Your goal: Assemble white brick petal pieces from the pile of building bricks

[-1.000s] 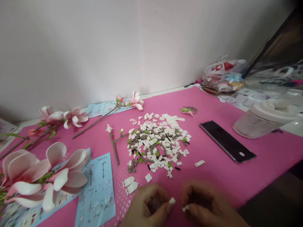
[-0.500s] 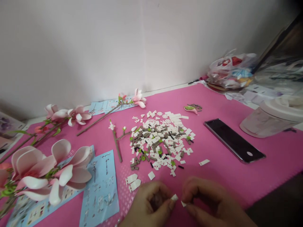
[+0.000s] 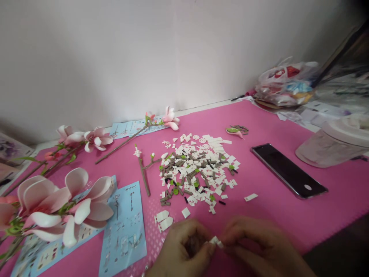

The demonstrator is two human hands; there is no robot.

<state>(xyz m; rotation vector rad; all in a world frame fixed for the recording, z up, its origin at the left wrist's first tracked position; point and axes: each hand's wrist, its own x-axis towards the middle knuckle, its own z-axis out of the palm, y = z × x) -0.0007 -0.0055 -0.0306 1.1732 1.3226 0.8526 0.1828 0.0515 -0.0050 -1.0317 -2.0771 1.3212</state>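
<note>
At the front edge of the view, my left hand [image 3: 187, 248] pinches a small white building brick [image 3: 213, 240] between thumb and forefinger. Against it, my right hand [image 3: 256, 246] pinches a second small white brick [image 3: 220, 244]; the two pieces meet, but I cannot tell whether they are joined. Just beyond my hands spreads a pile of loose bricks [image 3: 198, 173] in white, grey-brown, green and black. Two white petal-shaped pieces [image 3: 165, 224] and a white square tile [image 3: 186, 212] lie near my left hand. A single long white piece [image 3: 250, 197] lies beyond my right hand.
Instruction sheets [image 3: 123, 231] and built magnolia branches [image 3: 86, 211] fill the left side of the pink mat [image 3: 276, 219]. A partly built stem [image 3: 144, 177] lies left of the pile. To the right are a phone [image 3: 288, 169], a lidded bucket [image 3: 319, 146] and plastic bags [image 3: 284, 84].
The white pieces in my two hands were apart and now touch. My right hand has come slightly closer to the left. The whole view has shifted a little.
</note>
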